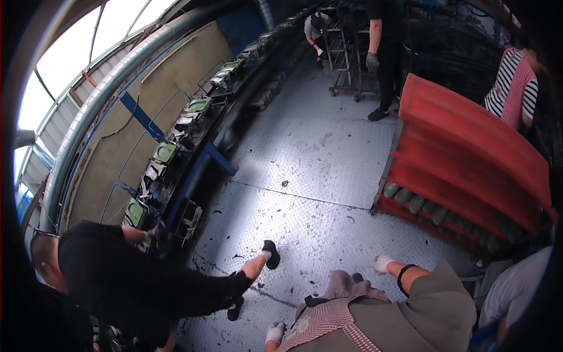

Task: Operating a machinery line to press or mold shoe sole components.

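Note:
My left hand (274, 331), in a white work glove, hangs low beside the checked apron (319, 334) that I wear. Its fingers look loosely bent, and nothing shows in them. Out to the right, my right hand (384, 264) is held over the metal floor, also in a white glove. It seems empty with its fingers slack, touching nothing that I can see. A black band (403, 278) circles my right arm. Nearest to that hand is a red-covered rack (457, 141) with rows of rounded dark green pieces (416, 203) at its lower edge.
On the left, a person in black (117, 276) bends at a long machine line with green plates (165, 152). Dark scraps litter the patterned metal floor (293, 158). Farther off stand a wheeled metal rack (340, 58) and other people. A grey sleeve (516, 287) shows at right.

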Demonstrator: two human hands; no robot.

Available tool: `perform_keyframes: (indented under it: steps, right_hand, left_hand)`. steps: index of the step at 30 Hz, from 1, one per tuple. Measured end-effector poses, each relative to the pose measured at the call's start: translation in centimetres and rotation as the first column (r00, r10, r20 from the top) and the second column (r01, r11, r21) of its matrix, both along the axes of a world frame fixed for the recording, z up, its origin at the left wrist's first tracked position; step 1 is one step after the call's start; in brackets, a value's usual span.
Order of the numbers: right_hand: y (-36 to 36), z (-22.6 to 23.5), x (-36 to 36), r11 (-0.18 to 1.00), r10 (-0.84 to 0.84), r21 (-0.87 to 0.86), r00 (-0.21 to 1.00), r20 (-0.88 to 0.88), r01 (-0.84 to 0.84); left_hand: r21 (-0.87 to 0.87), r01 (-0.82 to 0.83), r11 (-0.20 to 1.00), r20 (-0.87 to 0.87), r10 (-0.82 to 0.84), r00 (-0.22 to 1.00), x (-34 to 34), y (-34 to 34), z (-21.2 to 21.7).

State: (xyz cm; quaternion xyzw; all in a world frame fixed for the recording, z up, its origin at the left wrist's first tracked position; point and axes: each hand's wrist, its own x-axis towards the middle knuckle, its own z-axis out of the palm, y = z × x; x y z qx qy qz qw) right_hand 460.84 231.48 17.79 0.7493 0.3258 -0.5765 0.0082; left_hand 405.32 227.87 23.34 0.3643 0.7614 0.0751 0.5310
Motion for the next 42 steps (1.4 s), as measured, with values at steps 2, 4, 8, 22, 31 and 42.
perform_keyframes:
  steps: [2, 4, 8, 22, 31, 42]
  right_hand:
    - [0.2, -0.9, 0.6, 0.999, 0.035, -0.024, 0.999, -0.002, -0.035]
    - [0.0, -2.5, 1.6, 0.998, 0.044, -0.044, 0.996, 0.079, -0.041]
    - [1.1, -4.0, 0.9, 0.996, 0.085, -0.016, 0.989, 0.118, -0.083]
    - [-1.8, 4.9, -13.6, 0.998, 0.061, -0.033, 0.99, 0.126, -0.057]
    - [0.6, 5.7, -20.8, 0.864, 0.449, 0.057, 0.817, 0.363, -0.5]
    - [21.1, 1.1, -21.9, 0.884, 0.467, -0.085, 0.879, 0.097, -0.461]
  left_hand:
    - [-0.009, -0.028, 1.0, 0.019, 0.028, 0.999, -0.4, -1.0, 0.0]
    - [-0.042, -0.049, 0.998, -0.005, 0.049, 0.999, 1.8, 0.1, 3.3]
    - [-0.026, -0.111, 0.993, 0.023, 0.111, 0.994, -1.0, -2.3, 0.2]
    - [0.011, -0.202, 0.979, 0.177, 0.197, 0.964, -12.1, -4.0, -5.8]
    - [-0.035, -0.167, 0.985, 0.104, 0.17, 0.98, -20.7, -5.5, -10.2]
    - [-0.025, -0.313, 0.949, 0.084, 0.314, 0.946, -19.6, 8.0, -12.2]
